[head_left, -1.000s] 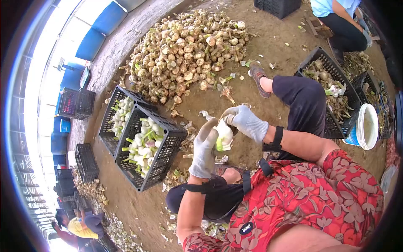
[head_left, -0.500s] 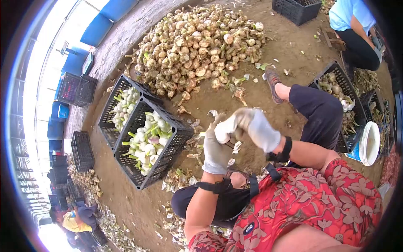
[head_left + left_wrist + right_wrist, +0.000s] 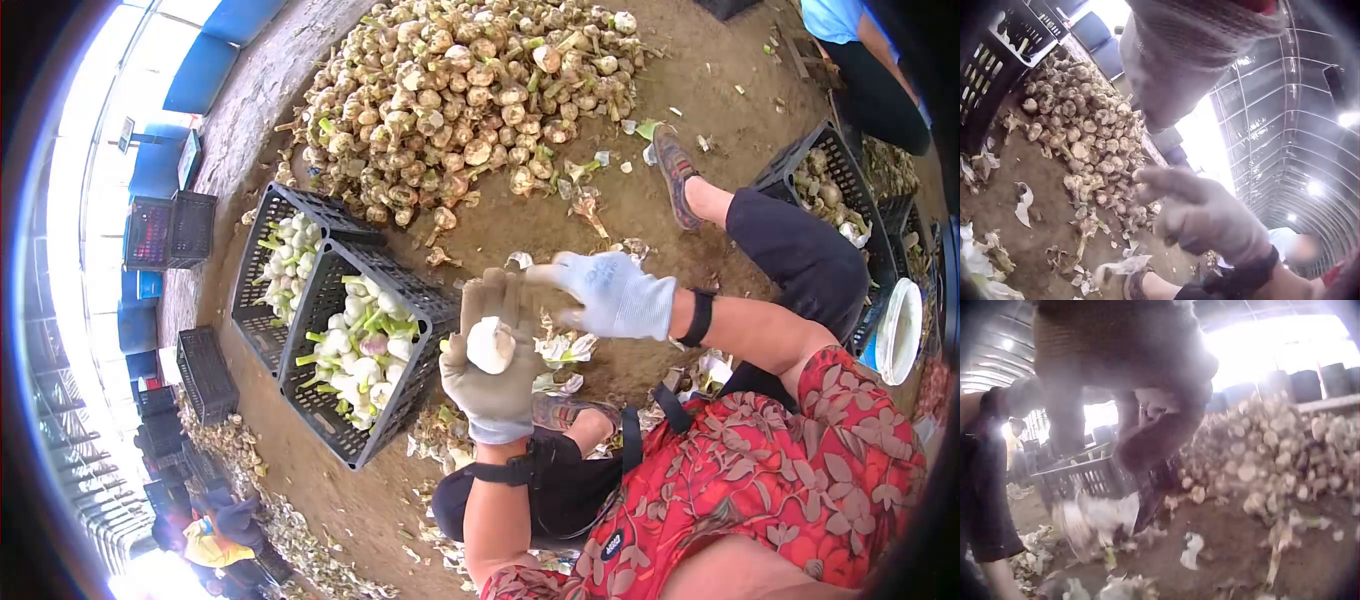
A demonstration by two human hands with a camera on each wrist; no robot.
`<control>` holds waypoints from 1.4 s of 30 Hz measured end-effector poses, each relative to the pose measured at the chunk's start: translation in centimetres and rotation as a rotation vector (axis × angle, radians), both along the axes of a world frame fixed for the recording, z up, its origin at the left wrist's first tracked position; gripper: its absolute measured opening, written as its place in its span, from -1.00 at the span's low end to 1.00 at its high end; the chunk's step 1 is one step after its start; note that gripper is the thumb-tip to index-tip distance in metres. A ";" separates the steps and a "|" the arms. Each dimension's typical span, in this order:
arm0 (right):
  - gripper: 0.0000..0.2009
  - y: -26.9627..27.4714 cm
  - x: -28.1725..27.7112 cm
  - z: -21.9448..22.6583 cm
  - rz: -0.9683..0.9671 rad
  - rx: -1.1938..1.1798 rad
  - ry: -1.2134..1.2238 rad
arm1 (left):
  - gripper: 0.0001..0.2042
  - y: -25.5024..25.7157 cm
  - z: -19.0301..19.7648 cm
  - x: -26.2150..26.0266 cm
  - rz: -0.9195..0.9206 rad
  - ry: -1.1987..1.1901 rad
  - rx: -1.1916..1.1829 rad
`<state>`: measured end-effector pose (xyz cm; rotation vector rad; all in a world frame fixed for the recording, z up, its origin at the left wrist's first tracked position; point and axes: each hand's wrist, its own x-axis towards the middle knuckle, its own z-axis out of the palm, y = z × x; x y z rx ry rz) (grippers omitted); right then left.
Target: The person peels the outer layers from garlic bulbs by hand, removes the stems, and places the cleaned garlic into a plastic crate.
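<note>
Right hand (image 3: 615, 295) has pulled away, fingers spread; left hand (image 3: 492, 365) cups garlic bulb (image 3: 491, 345).

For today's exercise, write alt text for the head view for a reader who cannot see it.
A gloved left hand holds a peeled white garlic bulb while the gloved right hand hovers beside it, above two black crates of cleaned garlic and a big pile of unpeeled bulbs.

place: farm sorting shed | evidence: arched roof (image 3: 1285, 125), dirt floor (image 3: 640, 225), garlic heap (image 3: 470, 100), crates (image 3: 355, 355)

Left hand (image 3: 492, 362) cupped, right hand (image 3: 612, 293) spread
</note>
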<state>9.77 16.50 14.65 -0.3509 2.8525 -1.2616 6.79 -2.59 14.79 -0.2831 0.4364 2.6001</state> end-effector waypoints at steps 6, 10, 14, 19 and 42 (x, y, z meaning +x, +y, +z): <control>-0.77 -3.1 -3.5 -0.6 0.072 -0.114 0.250 | -0.38 -0.7 -0.8 -0.7 -0.082 -0.084 -0.225; -0.86 -3.5 -3.7 0.0 0.191 -0.074 0.251 | -0.46 -1.0 -1.3 -1.1 -0.077 -0.118 -0.046; -0.82 -5.3 0.4 0.0 0.824 0.010 -0.133 | -0.57 -0.9 -0.8 -3.0 0.184 -0.097 -0.059; -0.73 -0.8 -1.9 -8.5 0.633 0.283 -0.417 | -0.65 -2.3 -1.2 -3.7 0.249 -0.084 -0.243; -0.62 2.7 -2.3 -1.6 -0.040 -1.101 -0.896 | -0.41 2.8 -0.1 0.7 -0.199 0.793 -1.106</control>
